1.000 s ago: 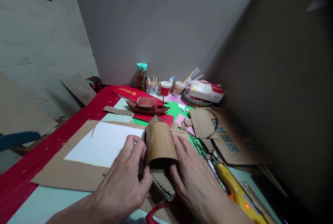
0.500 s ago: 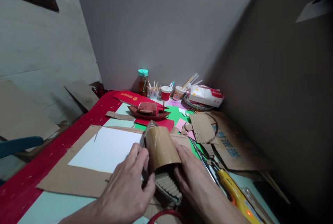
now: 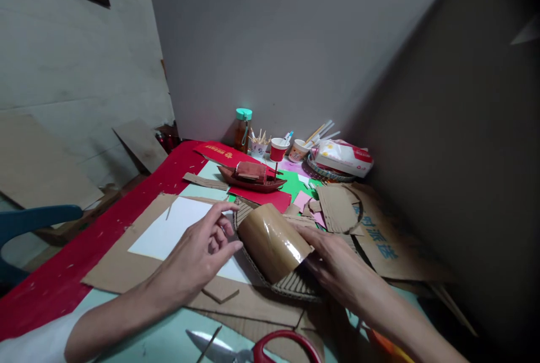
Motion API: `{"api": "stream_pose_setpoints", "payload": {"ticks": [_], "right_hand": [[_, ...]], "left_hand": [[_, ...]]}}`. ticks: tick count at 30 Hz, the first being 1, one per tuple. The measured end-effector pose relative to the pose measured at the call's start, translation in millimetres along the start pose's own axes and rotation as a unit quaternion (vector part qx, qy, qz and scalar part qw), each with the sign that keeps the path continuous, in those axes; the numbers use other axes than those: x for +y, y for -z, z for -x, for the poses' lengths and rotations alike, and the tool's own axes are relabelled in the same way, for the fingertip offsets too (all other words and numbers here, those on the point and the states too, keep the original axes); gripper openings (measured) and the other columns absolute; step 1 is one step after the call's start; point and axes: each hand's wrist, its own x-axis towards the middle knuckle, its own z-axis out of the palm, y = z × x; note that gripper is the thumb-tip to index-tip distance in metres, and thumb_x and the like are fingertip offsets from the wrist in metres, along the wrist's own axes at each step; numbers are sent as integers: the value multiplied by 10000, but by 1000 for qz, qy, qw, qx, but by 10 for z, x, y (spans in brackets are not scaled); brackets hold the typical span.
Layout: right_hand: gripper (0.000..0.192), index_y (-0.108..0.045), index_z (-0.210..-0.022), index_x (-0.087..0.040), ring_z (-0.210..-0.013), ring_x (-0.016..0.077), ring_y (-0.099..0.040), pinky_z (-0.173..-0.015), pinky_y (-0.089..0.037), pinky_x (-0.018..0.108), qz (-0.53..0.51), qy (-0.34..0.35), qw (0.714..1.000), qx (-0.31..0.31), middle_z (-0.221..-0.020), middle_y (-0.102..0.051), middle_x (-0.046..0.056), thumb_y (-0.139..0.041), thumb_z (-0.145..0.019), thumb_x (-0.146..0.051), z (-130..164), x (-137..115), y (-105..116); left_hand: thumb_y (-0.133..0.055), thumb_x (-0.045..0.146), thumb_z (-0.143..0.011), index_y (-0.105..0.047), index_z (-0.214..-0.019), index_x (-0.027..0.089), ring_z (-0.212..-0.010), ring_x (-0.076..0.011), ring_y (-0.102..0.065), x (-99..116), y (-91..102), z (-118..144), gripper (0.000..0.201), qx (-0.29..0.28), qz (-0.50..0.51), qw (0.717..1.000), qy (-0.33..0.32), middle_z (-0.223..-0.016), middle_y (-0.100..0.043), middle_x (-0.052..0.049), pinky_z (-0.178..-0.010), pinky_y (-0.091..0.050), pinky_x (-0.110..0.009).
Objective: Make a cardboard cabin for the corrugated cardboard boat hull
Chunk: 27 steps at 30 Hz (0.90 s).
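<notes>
Nearest, red-handled scissors [image 3: 257, 349] lie at the table's front edge. Just beyond, the right hand [image 3: 337, 264] grips the right end of the curved cardboard roof [image 3: 274, 242], fingers closed on its edge, above a ribbed cardboard hull [image 3: 295, 287]. The left hand [image 3: 200, 250] sits just left of the roof, fingers loosely spread, index pointing over the white sheet [image 3: 177, 228]. Farther back sits a red model boat [image 3: 252, 177], then paper cups [image 3: 278, 149] and a green-capped bottle [image 3: 242, 129] by the wall.
</notes>
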Motion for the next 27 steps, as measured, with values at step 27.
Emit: {"api": "stream_pose_setpoints", "payload": {"ticks": [27], "right_hand": [[583, -327, -1557, -373, -1504, 222, -318, -1203, -335, 465, 91, 88, 992, -12, -1630, -376, -23, -515, -1009, -320, 5, -60, 21]], "left_hand": [[-621, 240, -853, -712, -819, 224, -768, -162, -568, -117, -58, -87, 98, -43, 17, 999, -25, -803, -625, 25, -720, -407, -292]]}}
